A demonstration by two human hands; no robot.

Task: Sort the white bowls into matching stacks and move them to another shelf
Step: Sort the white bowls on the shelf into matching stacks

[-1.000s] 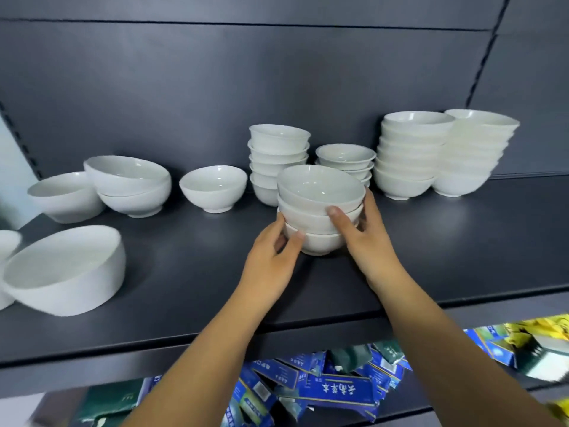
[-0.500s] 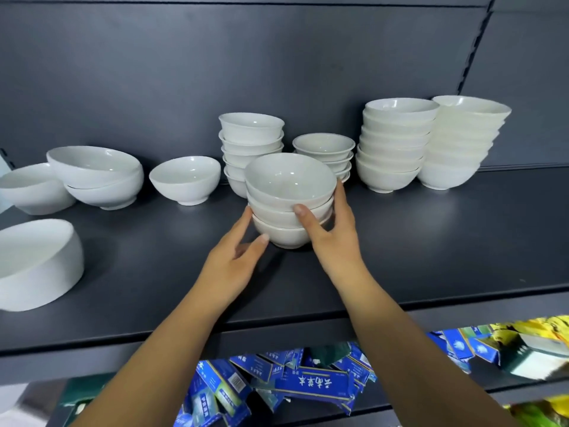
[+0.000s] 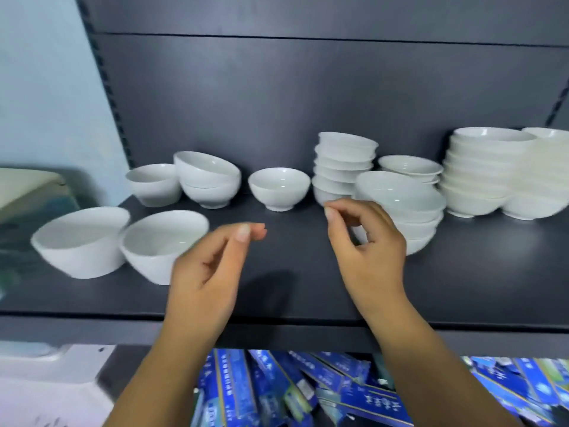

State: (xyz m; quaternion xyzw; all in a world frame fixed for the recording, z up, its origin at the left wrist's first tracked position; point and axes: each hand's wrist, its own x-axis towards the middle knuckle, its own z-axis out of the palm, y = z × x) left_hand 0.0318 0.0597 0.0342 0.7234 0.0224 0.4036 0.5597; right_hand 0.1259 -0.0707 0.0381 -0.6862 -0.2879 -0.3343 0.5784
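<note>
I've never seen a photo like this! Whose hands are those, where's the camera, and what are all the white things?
The camera sits on a person's head and looks down, so you see what they see. Those are their own bare hands: the left hand and the right hand, fingers loosely curled, holding nothing. They hover over a dark shelf that holds white bowls. Some are piled up, like the stack of three behind the right hand. A single bowl stands alone. Blue packets lie below.
</note>
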